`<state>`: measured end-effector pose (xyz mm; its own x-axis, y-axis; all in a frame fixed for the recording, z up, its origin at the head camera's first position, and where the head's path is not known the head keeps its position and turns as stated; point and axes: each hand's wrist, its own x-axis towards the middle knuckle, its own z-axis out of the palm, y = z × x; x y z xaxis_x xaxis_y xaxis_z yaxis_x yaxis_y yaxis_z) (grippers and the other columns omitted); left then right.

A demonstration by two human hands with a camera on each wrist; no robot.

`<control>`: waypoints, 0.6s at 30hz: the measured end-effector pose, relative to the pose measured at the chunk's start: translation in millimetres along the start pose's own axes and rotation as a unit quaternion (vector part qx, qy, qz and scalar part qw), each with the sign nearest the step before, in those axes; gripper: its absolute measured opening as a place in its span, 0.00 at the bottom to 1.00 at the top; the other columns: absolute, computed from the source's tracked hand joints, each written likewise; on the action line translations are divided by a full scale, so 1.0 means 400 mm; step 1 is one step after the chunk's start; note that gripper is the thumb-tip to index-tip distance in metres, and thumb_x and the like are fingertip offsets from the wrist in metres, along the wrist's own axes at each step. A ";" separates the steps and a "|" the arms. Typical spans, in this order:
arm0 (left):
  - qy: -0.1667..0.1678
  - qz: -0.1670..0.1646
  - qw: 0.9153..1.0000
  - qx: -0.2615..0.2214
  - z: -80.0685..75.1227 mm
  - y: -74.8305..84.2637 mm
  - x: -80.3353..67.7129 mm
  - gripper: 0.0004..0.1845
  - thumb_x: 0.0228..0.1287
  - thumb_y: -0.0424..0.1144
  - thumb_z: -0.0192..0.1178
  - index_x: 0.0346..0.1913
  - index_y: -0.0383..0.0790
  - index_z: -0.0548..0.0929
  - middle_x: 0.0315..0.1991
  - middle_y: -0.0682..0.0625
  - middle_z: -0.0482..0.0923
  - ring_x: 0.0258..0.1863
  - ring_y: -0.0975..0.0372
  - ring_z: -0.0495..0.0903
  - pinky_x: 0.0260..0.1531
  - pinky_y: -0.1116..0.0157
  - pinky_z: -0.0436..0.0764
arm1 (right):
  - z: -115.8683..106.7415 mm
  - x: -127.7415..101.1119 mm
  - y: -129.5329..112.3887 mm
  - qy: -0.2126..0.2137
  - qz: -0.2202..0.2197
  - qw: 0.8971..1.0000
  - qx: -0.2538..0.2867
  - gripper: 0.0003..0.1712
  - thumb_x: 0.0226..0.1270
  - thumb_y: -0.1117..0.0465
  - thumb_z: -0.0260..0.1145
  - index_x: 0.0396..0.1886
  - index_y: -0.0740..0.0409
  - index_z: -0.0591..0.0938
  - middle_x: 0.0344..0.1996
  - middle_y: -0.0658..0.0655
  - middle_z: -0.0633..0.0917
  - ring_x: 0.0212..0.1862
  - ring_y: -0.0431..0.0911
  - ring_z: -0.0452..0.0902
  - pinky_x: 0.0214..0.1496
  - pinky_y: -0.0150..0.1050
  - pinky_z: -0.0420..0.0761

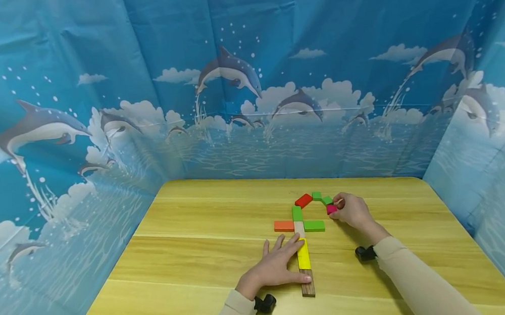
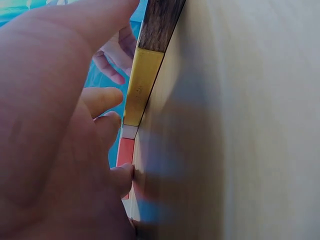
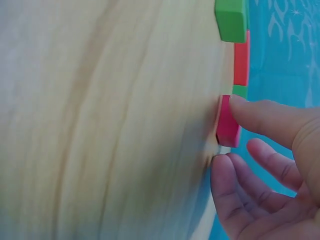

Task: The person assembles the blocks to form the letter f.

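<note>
Head view: pink block (image 1: 331, 209) lengthwise toward camera.

Red (image 1: 303, 200), green (image 1: 314, 225), orange (image 1: 284, 226), yellow (image 1: 303, 254) and pink blocks (image 1: 331, 209) are lying on a pale wooden table (image 1: 190, 265); behind it, a blue dolphin-patterned backdrop (image 1: 226, 79) is hanging.

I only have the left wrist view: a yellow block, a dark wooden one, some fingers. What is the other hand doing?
Observer: The right hand pinches a pink block on the table.
Operator: Is that block near mine?
Observer: It ends an arc of a red block and two small green blocks.
Operator: And my left hand?
Observer: The left hand lies flat beside the yellow block.
</note>
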<state>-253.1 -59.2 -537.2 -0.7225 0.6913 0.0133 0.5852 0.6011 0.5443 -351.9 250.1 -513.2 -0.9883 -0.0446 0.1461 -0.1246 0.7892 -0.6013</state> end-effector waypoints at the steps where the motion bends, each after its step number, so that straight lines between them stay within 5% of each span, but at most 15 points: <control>1: -0.001 0.000 1.000 -0.002 -0.001 -0.001 0.000 0.49 0.62 0.70 0.59 0.81 0.55 0.54 0.82 0.58 0.40 0.80 0.48 0.36 0.69 0.34 0.32 | -0.003 -0.003 0.000 -0.001 -0.002 1.000 0.002 0.27 0.59 0.61 0.78 0.56 0.65 0.80 0.42 0.63 0.85 0.42 0.55 0.80 0.42 0.52 0.80; 18: 0.033 0.008 0.999 -0.032 -0.025 -0.004 -0.001 0.43 0.70 0.65 0.56 0.81 0.55 0.54 0.82 0.49 0.41 0.79 0.48 0.43 0.69 0.33 0.36 | -0.059 -0.137 -0.061 0.012 -0.068 0.998 0.006 0.26 0.75 0.52 0.64 0.66 0.61 0.77 0.54 0.68 0.81 0.49 0.60 0.81 0.46 0.55 0.82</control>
<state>-257.4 -64.6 -529.7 -0.7367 0.6718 0.0773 0.5743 0.5613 0.5959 -292.6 247.7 -488.1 -0.9599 -0.1363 0.2450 -0.2584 0.7690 -0.5847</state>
